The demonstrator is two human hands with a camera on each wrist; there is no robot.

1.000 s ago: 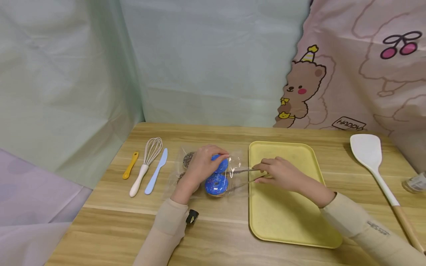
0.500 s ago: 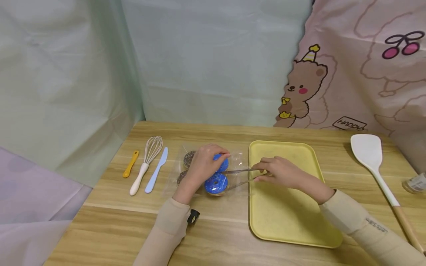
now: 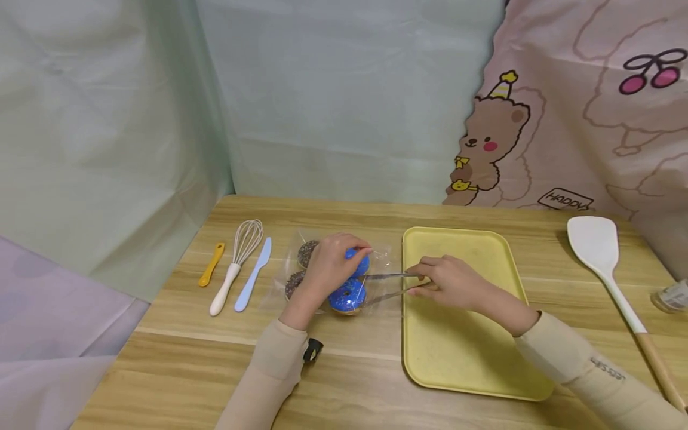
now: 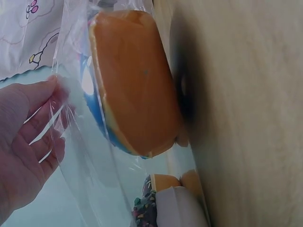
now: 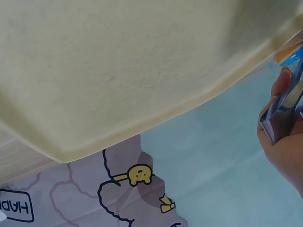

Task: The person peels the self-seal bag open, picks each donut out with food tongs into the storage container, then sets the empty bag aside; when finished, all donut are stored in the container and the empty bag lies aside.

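Note:
A clear plastic bag [image 3: 384, 257] lies on the table with two blue-iced donuts and two dark sprinkled donuts [image 3: 307, 254] in it. My left hand [image 3: 329, 263] reaches over the bag and pinches its film between thumb and fingertips; the left wrist view shows this hand [image 4: 23, 142] beside a donut's tan side [image 4: 137, 80]. In my right hand [image 3: 454, 282] I grip metal tongs [image 3: 389, 275], their arms spread. They point left into the bag, at the nearer blue donut [image 3: 347, 297]. Their tips are hard to make out. The right wrist view catches the tongs [image 5: 280, 118] at its edge.
Under my right hand lies a yellow tray [image 3: 457, 352]. To the left are a yellow-orange handled tool [image 3: 212, 264], a whisk [image 3: 232, 275] and a light-blue knife [image 3: 252, 278]. A white spatula [image 3: 596, 248] and a small jar [image 3: 672, 297] stand at the right.
The nearer blue donut and the tongs have shifted slightly left. The dark donuts show a little more beside my left hand, which stays on the film.

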